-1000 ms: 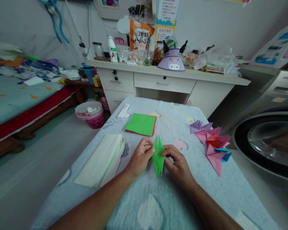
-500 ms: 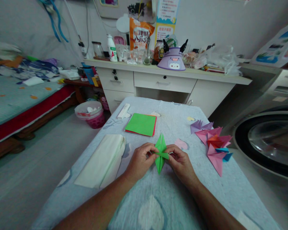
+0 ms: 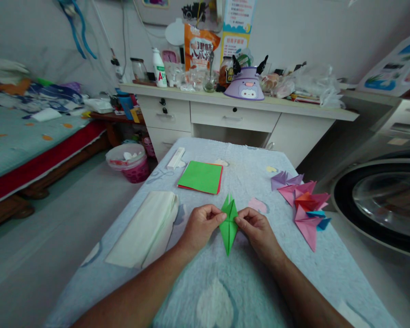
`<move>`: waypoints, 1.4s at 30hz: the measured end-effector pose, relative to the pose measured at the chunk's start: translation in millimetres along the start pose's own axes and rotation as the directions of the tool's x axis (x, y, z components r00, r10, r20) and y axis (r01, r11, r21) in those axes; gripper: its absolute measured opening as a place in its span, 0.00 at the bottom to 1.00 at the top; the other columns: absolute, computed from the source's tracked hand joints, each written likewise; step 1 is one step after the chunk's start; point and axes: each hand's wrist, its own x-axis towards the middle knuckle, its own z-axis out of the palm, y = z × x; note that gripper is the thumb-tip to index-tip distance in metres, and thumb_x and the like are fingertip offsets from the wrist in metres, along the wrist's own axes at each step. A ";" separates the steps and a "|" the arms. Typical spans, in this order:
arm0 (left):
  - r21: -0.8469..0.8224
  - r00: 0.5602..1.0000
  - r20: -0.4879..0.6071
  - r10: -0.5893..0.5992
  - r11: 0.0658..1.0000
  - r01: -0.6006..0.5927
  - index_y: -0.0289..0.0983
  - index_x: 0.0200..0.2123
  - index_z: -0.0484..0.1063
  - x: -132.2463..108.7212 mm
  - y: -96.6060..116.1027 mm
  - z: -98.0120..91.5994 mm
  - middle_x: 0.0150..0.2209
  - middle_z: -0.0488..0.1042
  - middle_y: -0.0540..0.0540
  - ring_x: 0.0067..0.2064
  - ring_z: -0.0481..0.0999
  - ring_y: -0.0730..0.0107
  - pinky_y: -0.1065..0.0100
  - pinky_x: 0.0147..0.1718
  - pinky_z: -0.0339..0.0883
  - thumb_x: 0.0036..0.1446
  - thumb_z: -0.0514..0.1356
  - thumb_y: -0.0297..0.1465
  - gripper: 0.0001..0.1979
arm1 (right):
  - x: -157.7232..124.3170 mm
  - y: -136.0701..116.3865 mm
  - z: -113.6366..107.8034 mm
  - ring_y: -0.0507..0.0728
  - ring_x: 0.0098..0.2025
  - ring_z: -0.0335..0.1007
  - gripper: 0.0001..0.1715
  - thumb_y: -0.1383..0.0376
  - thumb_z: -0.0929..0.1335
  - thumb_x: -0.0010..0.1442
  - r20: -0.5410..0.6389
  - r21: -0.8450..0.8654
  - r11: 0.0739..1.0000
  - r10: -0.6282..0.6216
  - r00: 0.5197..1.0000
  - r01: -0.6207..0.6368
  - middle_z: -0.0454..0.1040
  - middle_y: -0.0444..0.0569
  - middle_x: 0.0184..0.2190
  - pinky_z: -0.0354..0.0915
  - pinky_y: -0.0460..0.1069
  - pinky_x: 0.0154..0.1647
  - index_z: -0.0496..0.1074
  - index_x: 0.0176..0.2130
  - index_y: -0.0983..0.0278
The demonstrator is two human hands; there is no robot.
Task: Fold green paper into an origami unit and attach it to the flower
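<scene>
fingertips (image 3: 221, 217) of the left hand (image 3: 203, 226), thumb against forefinger, pinch the left edge of a green folded paper (image 3: 228, 225) at its waist; the other fingers curl toward the palm. the right hand (image 3: 257, 228) mirrors this, thumb and forefinger pressed together on the paper's right edge, remaining fingers tucked under. the paper lies between the two pinches, touching both, with its long axis running away from the person. two short points project past the fingers toward the far edge of the table (image 3: 225, 291), and one long point reaches toward the near edge. whether that long point rests on the pale blue cover or is held just clear of it cannot be told from this view. hands and paper sit midway between the table's left and right edges.

left of the left hand, along the left edge, lies a cream folded cloth (image 3: 146, 228). beyond the hands is a stack of square sheets (image 3: 201, 176), green uppermost, with a slim white box (image 3: 176, 158) toward the far left corner. near the right edge is a heap of folded paper figures (image 3: 305, 205), pink, purple, orange and blue. past the far edge stands a white desk (image 3: 232, 119).
</scene>
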 end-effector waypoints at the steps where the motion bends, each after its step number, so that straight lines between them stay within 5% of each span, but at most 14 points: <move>1: -0.007 1.000 -0.012 -0.003 1.000 0.003 0.34 0.24 0.72 -0.1 0.3 0.8 0.22 0.69 0.52 0.25 0.66 0.74 0.72 0.26 0.57 0.49 0.66 0.38 0.13 | 0.0 0.0 0.3 0.50 0.25 0.60 0.17 0.54 0.74 0.52 -0.001 0.006 1.000 0.012 1.000 -0.012 0.66 0.41 0.22 0.58 0.45 0.27 0.71 0.27 0.64; 18: -0.016 0.998 -0.042 0.041 0.999 -0.042 0.37 0.26 0.65 -3.5 3.3 7.2 0.21 0.66 0.55 0.23 0.64 0.77 0.75 0.23 0.55 0.49 0.65 0.33 0.10 | 1.3 1.7 2.6 0.49 0.22 0.57 0.19 0.55 0.75 0.50 -0.032 0.046 0.998 0.032 0.999 -0.031 0.64 0.39 0.20 0.55 0.44 0.23 0.66 0.26 0.63; 23: -0.048 0.998 -0.007 0.059 0.997 -0.059 0.38 0.40 0.66 -4.5 4.8 8.2 0.21 0.66 0.57 0.22 0.63 0.77 0.74 0.24 0.54 0.51 0.64 0.32 0.14 | 0.6 -1.2 4.4 0.50 0.22 0.59 0.24 0.54 0.75 0.50 -0.002 0.108 0.993 0.053 0.999 -0.053 0.66 0.37 0.22 0.58 0.45 0.24 0.66 0.42 0.59; 27: -0.041 0.997 0.039 0.069 0.997 -0.067 0.37 0.48 0.67 -5.1 5.1 8.5 0.22 0.66 0.57 0.23 0.63 0.76 0.73 0.25 0.54 0.52 0.64 0.32 0.19 | -1.4 -2.0 3.4 0.49 0.22 0.59 0.19 0.52 0.74 0.52 0.058 0.073 0.991 0.112 0.992 -0.116 0.66 0.40 0.22 0.57 0.45 0.24 0.69 0.33 0.63; 34: -0.095 0.995 0.098 0.029 0.995 -0.020 0.35 0.39 0.71 -3.4 1.4 11.8 0.28 0.71 0.52 0.29 0.69 0.73 0.72 0.29 0.61 0.51 0.66 0.36 0.15 | -4.9 -1.2 4.0 0.47 0.21 0.54 0.21 0.51 0.73 0.53 0.140 0.026 0.991 0.123 0.983 -0.128 0.62 0.38 0.19 0.50 0.44 0.23 0.67 0.26 0.64; 38: -0.065 0.999 0.038 0.018 0.998 -0.016 0.35 0.26 0.69 -1.1 3.9 9.8 0.23 0.66 0.53 0.25 0.64 0.76 0.73 0.24 0.56 0.51 0.65 0.39 0.14 | -7.9 -2.0 7.3 0.47 0.21 0.53 0.21 0.51 0.72 0.55 0.208 -0.051 0.990 0.141 0.968 -0.133 0.62 0.38 0.20 0.50 0.44 0.23 0.67 0.27 0.64; 42: -0.089 1.000 0.002 -0.018 0.996 0.019 0.35 0.24 0.68 1.2 5.6 6.9 0.21 0.64 0.55 0.23 0.61 0.78 0.74 0.22 0.54 0.52 0.63 0.39 0.15 | -9.5 -5.4 9.9 0.48 0.23 0.56 0.19 0.52 0.70 0.58 0.220 -0.186 0.980 0.113 0.969 -0.072 0.64 0.40 0.21 0.52 0.45 0.24 0.69 0.28 0.64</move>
